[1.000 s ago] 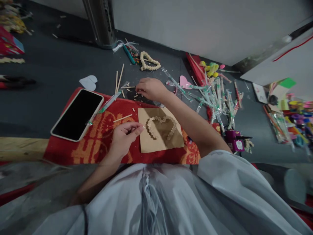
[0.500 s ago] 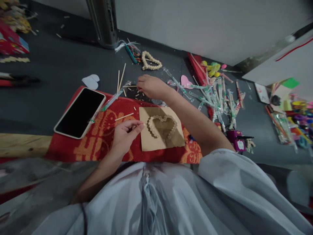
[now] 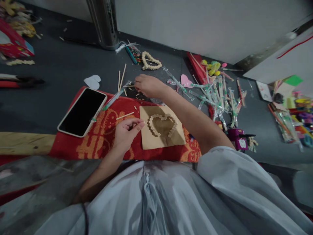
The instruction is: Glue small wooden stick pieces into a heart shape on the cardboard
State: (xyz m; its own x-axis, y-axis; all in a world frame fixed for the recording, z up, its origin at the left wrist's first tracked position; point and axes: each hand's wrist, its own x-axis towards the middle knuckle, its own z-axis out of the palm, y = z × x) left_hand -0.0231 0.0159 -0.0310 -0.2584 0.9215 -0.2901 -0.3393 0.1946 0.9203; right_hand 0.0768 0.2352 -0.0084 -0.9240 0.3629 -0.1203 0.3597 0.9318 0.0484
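A brown card [image 3: 151,142] lies on a red patterned cloth [image 3: 97,140] and carries a heart outline [image 3: 161,125] built from short stick pieces. My left hand [image 3: 127,133] rests on the cloth at the card's left edge, fingers curled and pinched together on something too small to name. My right hand [image 3: 148,85] reaches past the card to the dark floor, fingertips down among scattered short stick bits [image 3: 137,96], fingers drawn together; what they hold is hidden.
A black phone [image 3: 82,112] lies on the cloth's left end. A finished stick heart [image 3: 150,62], long sticks [image 3: 121,77], paper hearts [image 3: 92,81] and a pile of wrapped sticks [image 3: 217,98] lie beyond. A metal post [image 3: 104,23] stands at the back, a wooden plank [image 3: 24,143] at left.
My right hand has crept slightly left among the stick bits. My left hand has stayed by the card. The view has shifted a little.
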